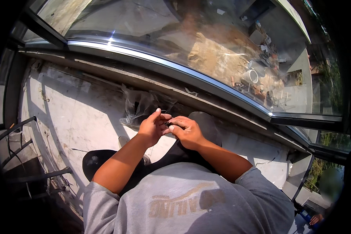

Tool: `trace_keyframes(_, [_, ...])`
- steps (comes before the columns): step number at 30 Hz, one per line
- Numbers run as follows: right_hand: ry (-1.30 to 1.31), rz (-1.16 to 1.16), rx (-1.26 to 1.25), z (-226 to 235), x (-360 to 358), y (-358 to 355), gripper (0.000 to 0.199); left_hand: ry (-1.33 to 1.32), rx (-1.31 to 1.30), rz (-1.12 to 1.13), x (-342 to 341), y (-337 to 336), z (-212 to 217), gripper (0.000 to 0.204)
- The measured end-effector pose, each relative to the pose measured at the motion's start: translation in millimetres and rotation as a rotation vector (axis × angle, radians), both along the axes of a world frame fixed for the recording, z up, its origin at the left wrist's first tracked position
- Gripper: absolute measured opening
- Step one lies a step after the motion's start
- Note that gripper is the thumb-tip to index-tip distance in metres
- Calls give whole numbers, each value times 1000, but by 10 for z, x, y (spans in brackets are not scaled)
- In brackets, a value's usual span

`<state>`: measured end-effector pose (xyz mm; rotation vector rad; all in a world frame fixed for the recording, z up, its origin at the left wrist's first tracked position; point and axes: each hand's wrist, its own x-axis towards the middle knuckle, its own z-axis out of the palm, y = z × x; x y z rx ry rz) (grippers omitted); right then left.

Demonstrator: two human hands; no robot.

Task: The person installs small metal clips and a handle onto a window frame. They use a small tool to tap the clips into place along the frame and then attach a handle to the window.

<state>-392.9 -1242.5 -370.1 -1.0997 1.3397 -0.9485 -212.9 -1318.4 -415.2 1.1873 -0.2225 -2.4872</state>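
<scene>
Small black part point(167, 124) sits clamped in the grip of my right hand point(188, 133); whether my left hand point(150, 128) clamps it, I cannot tell. Clear plastic bag point(134, 103) lies beyond.

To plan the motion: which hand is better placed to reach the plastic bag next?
Probably the left hand: it is nearer the plastic bag. The right hand is farther; both meet at a small dark piece.

Worn on head, at left; looks steeply down, quite near, over grey T-shirt point(183, 208) toward left hand point(152, 128) and right hand point(188, 134).
</scene>
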Motion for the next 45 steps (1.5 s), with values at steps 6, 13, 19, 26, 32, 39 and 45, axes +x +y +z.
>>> trace_keyframes(6, [202, 74, -448, -20, 238, 91, 23, 334, 118, 375, -148, 485, 289, 61])
trace_keyframes(13, [445, 53, -542, 430, 229, 154, 24, 342, 47, 339, -259, 566, 391, 48])
trace_keyframes(19, [144, 3, -494, 312, 21, 168, 20, 503, 128, 487, -237, 504, 276, 44])
trace_keyframes(26, [-361, -151, 110, 530, -167, 190, 19, 245, -4, 407, -374, 476, 557, 33])
trace_keyframes(32, [41, -59, 199, 564, -397, 191, 22, 22, -386, 37, -435, 418, 770, 16])
trace_keyframes(39, [-214, -148, 81, 564, -602, 340, 20, -158, -492, -37, -676, 496, 827, 16])
trace_keyframes(45, [-95, -318, -230, 298, -707, 581, 22, 13, -371, -145, -884, 568, 875, 20])
